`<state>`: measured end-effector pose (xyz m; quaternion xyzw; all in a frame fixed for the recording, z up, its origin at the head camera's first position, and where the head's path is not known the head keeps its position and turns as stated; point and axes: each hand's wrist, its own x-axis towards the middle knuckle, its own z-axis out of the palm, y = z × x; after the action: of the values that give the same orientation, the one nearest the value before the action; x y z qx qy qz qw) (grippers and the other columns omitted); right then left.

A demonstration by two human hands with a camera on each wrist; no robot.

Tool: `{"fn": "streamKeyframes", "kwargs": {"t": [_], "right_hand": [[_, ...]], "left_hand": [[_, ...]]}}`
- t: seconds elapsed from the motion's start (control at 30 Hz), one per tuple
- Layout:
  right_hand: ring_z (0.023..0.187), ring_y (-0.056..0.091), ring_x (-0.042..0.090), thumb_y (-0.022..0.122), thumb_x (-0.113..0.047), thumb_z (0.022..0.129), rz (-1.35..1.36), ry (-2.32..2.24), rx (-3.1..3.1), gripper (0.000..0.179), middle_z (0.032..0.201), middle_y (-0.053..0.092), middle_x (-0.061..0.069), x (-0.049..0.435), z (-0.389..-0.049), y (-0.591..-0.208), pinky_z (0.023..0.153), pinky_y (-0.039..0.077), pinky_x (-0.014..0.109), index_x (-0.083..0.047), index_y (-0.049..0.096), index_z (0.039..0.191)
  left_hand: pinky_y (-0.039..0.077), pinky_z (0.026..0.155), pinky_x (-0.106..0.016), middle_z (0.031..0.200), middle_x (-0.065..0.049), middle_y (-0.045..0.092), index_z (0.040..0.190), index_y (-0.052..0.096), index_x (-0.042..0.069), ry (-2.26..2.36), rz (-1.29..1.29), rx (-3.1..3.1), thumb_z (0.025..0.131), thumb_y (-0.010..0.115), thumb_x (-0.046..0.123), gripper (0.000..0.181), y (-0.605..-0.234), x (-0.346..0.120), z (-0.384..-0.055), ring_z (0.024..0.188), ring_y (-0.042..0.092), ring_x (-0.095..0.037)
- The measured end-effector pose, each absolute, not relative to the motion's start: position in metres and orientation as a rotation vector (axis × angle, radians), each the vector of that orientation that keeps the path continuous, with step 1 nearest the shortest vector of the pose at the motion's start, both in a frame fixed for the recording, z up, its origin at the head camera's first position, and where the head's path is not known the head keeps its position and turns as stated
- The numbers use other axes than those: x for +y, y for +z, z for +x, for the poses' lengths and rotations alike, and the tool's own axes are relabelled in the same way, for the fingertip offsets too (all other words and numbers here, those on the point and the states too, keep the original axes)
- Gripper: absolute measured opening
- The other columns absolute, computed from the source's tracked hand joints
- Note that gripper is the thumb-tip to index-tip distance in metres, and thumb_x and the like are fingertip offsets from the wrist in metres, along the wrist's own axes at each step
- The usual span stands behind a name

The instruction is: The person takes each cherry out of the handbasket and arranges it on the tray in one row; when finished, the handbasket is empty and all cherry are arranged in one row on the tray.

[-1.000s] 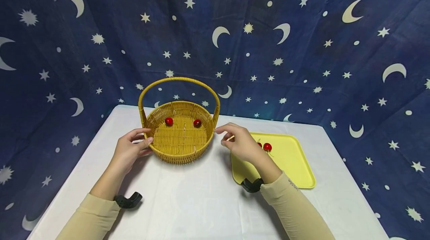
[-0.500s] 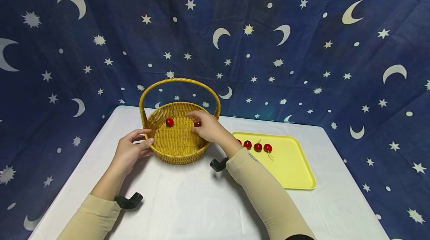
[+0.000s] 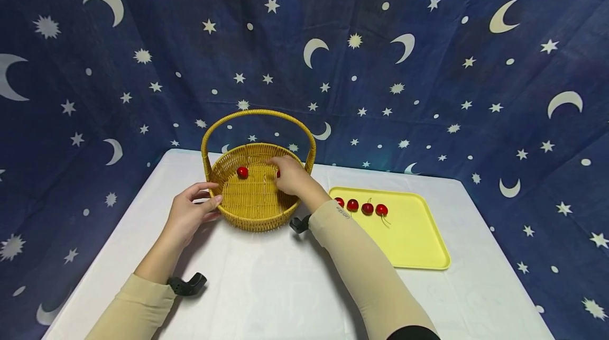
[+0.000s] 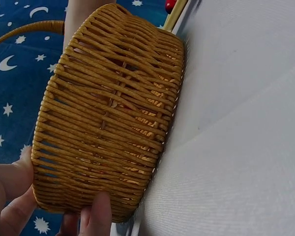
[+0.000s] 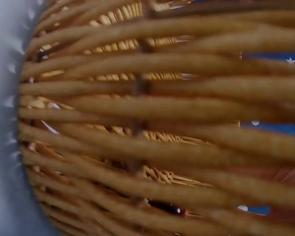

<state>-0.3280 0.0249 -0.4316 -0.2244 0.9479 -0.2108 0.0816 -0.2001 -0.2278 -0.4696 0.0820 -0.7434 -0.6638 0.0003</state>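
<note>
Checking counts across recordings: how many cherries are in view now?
6. In the basket: one cherry at left, another partly hidden by the right hand. On the tray: four cherries in a row. More may be hidden behind the hand or sleeve.

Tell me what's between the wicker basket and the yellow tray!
The head view shows the person's right forearm crossing between the wicker basket and yellow tray, with a black wrist device there too; white tablecloth lies underneath.
</note>
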Motion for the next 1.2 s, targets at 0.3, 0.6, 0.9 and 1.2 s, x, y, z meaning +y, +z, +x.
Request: {"fn": "streamKeyframes", "kwargs": {"t": [0.3,0.6,0.9,1.2], "right_hand": [[0.130,0.063,0.022,0.072,-0.002,0.094,-0.688,-0.535,2.767,0.044,0.138,0.073,0.003,0.020,-0.330,-0.438,0.110,0.054,0.036,-0.017,0.075,0.136],[0.105,0.066,0.016,0.083,-0.011,0.095,-0.763,-0.629,2.704,0.023,0.114,0.078,0.000,0.015,-0.326,-0.442,0.100,0.059,0.034,-0.017,0.080,0.117],[0.099,0.069,0.017,0.086,-0.014,0.093,-0.824,-1.108,2.605,0.030,0.118,0.077,-0.001,0.039,-0.302,-0.423,0.088,0.062,0.031,-0.014,0.080,0.123],[0.096,0.073,0.017,0.084,-0.009,0.093,-0.771,-1.335,2.622,0.028,0.113,0.076,0.001,0.116,-0.264,-0.411,0.084,0.066,0.031,-0.014,0.080,0.120]], "left_hand": [[0.070,0.088,-0.037,0.134,-0.019,0.053,0.151,0.056,0.003,-2.089,0.270,-2.333,0.103,0.074,0.014,0.052,-0.469,-0.227,-0.202,0.091,0.072,-0.008],[0.070,0.088,-0.037,0.133,-0.018,0.054,0.151,0.056,0.003,-2.090,0.268,-2.334,0.103,0.074,0.014,0.052,-0.469,-0.227,-0.203,0.089,0.071,-0.007],[0.070,0.087,-0.037,0.132,-0.019,0.054,0.151,0.056,0.003,-2.089,0.248,-2.329,0.103,0.074,0.014,0.052,-0.470,-0.228,-0.204,0.089,0.072,-0.007],[0.070,0.088,-0.037,0.132,-0.018,0.053,0.151,0.055,0.002,-2.099,0.244,-2.338,0.103,0.075,0.014,0.054,-0.471,-0.230,-0.202,0.091,0.072,-0.008]]}}
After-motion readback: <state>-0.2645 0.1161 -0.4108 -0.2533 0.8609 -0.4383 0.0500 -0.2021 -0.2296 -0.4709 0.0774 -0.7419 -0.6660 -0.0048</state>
